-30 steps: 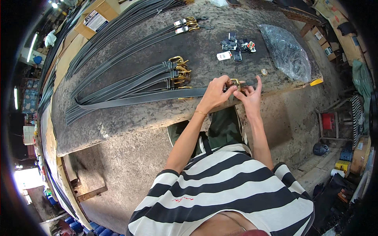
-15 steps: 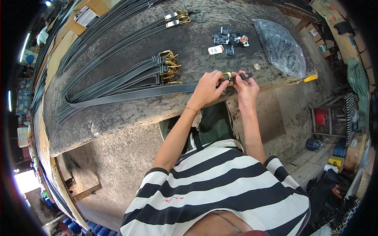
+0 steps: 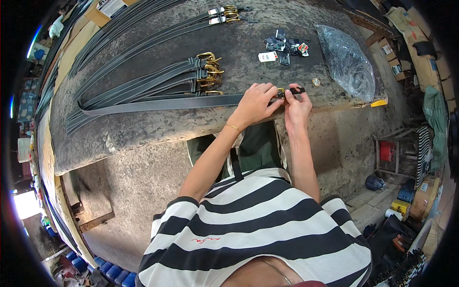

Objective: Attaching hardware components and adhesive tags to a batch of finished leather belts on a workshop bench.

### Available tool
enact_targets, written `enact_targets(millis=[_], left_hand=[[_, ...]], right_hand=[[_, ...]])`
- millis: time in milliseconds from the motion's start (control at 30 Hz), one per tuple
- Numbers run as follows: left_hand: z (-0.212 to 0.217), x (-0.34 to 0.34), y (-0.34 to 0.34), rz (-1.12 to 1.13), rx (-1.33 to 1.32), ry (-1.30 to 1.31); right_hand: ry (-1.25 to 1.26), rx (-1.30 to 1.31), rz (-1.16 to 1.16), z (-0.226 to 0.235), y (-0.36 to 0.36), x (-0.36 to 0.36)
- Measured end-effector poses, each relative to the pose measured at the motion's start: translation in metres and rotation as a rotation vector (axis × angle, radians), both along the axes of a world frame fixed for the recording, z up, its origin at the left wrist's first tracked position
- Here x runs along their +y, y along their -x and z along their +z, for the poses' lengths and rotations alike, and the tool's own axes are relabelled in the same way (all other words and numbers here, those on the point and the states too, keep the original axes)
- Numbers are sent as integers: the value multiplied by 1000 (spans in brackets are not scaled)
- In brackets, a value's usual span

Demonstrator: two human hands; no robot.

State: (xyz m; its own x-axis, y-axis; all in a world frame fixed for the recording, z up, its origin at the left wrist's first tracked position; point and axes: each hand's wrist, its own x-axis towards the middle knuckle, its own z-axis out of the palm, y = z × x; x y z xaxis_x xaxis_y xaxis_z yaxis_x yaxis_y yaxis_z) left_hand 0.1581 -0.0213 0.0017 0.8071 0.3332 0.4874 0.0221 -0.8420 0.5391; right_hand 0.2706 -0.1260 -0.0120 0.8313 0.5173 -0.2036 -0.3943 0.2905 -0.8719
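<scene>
Right of centre, your right hand has closed on the flat black tab, seemingly securing it; your left hand grips the grey leather belt.

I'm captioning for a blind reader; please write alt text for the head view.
A left hand grips a dark belt near its gold buckle while the right hand pinches a small black piece there, at the edge of a worn table. Other belts, small tags and a clear plastic bag lie on it.
</scene>
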Motion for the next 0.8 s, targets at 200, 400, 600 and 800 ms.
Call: enact_targets(millis=[200, 400, 600, 800], left_hand=[[-2, 3, 3, 22, 25, 25], [1, -2, 1, 40, -100, -58], [8, 11, 20, 201, -422, -29], [9, 23, 63, 134, -53, -32]], right_hand=[[152, -118, -87, 5, -1, 5], [583, -504, -47, 32, -11, -9], [779, -1229, -103, 33, -11, -21], [474, -1455, 356, 15, -8, -34]])
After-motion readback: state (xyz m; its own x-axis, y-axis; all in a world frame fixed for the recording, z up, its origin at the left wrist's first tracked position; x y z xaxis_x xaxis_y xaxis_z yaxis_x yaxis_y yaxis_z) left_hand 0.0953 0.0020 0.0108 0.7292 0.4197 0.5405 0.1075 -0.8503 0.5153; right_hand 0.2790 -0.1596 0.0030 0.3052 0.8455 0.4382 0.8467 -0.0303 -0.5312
